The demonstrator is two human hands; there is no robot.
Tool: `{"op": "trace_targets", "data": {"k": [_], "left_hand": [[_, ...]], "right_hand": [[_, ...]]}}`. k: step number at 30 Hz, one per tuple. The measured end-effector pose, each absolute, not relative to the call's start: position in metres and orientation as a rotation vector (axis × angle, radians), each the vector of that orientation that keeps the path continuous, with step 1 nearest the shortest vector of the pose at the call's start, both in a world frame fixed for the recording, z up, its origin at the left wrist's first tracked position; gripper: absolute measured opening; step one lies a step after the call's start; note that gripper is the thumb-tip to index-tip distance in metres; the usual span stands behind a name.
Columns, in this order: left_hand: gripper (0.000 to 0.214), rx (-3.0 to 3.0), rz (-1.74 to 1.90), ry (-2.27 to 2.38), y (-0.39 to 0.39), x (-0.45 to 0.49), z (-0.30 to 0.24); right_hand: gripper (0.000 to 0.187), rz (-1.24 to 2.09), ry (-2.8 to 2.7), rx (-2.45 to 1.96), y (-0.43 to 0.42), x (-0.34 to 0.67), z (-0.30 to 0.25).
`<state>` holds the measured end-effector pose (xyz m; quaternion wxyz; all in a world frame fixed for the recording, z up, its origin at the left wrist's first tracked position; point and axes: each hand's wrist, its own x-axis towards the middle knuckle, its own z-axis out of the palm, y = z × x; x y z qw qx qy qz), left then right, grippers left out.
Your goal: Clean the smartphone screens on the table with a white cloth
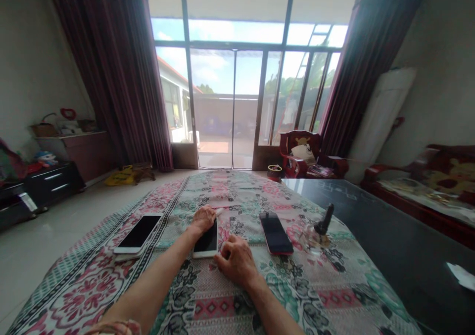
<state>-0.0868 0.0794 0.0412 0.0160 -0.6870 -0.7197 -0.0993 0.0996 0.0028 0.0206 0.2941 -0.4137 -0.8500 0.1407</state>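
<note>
A white-edged phone (207, 240) lies face up on the floral cloth (237, 285) in front of me. My left hand (203, 218) rests at its far end, fingers curled around a small white piece that pokes out to the right. My right hand (235, 260) sits against the phone's near right corner with the fingers bent down onto the cloth. A larger white phone (138, 233) lies to the left. To the right lies a red-edged phone (275, 232).
A small dark upright object (325, 220) stands on a clear base right of the red phone. A dark glossy table top (401, 246) extends to the right. Beyond are a red chair (301, 152), curtains, glass doors, a sofa and a low cabinet.
</note>
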Motion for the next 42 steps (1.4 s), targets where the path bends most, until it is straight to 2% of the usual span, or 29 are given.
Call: {"op": "trace_targets", "data": {"k": [6,19,29,34,42], "left_hand": [[0.042,-2.233,-0.402,-2.127,0.049,-0.087,0.034],[0.031,-2.439,-0.37,-1.899,-0.028,-0.083,0.035],[0.038,-2.289,-0.261,-2.073,0.042,-0.09,0.044],[0.035,-2.206,-0.246,-2.162,0.068,-0.1,0.045],[0.039,-2.141,-0.265,-2.169,0.064,-0.1,0.04]], "right_hand": [[0.019,0.376,-2.256,-1.083,0.003,0.099,0.019],[0.016,0.341,-2.269,-1.07,0.004,0.098,0.015],[0.016,0.353,-2.272,-1.098,0.001,0.099,0.02],[0.017,0.36,-2.262,-1.107,0.002,0.099,0.018],[0.016,0.353,-2.265,-1.121,0.002,0.098,0.019]]}}
